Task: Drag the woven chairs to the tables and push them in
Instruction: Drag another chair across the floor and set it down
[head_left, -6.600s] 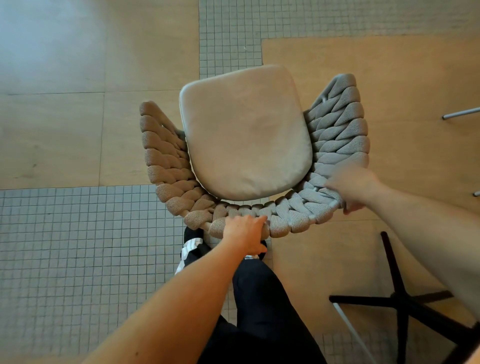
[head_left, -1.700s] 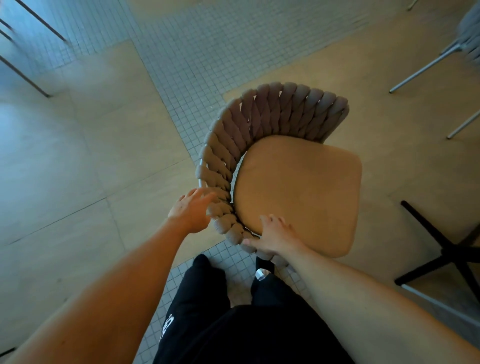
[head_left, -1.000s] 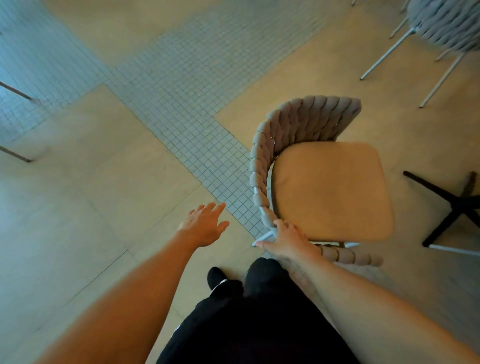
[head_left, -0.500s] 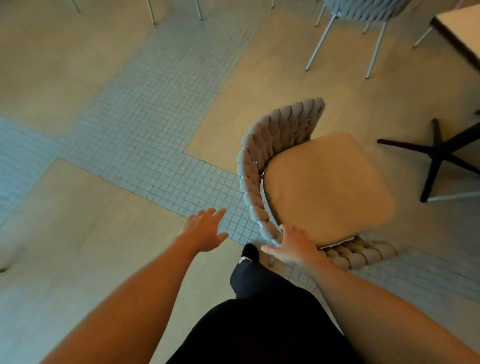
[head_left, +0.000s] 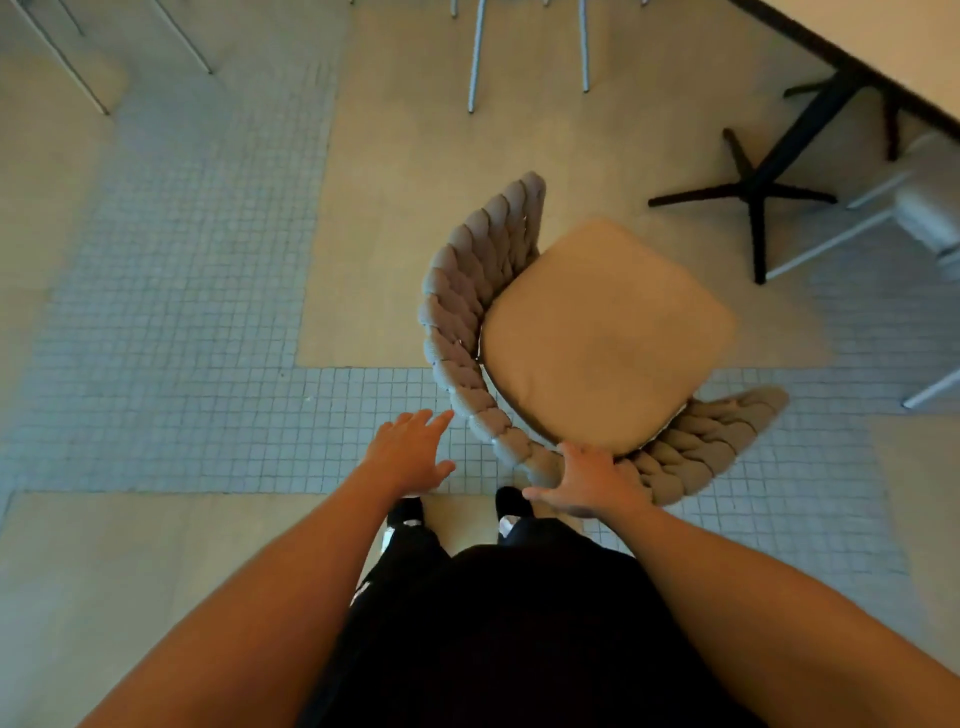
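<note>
- The right hand (head_left: 589, 480) rests on the curved back rim of the woven chair (head_left: 467, 332), fingers bent over the braided edge where it meets the tan seat cushion (head_left: 602, 338); the fingertips are hidden behind the rim, so how firmly it grips cannot be told.
- The left hand (head_left: 410, 452) hangs free in the air, fingers straight and spread wide, holding nothing; it sits just beside the chair's braided side, its fingertips near but apart from the weave.
- The woven chair stands directly ahead of both hands, its seat pointing away and to the right of the right hand, partly on the small grey floor tiles (head_left: 182, 405) and partly on the beige slab.
- The table (head_left: 883, 47) lies far ahead and to the right of the right hand, its black cross-shaped base (head_left: 753, 192) well apart from the chair.
- Another grey chair (head_left: 930, 213) sits beyond the base, under the table edge.
- The person's black trousers (head_left: 519, 623) and shoes fill the space below the hands.
</note>
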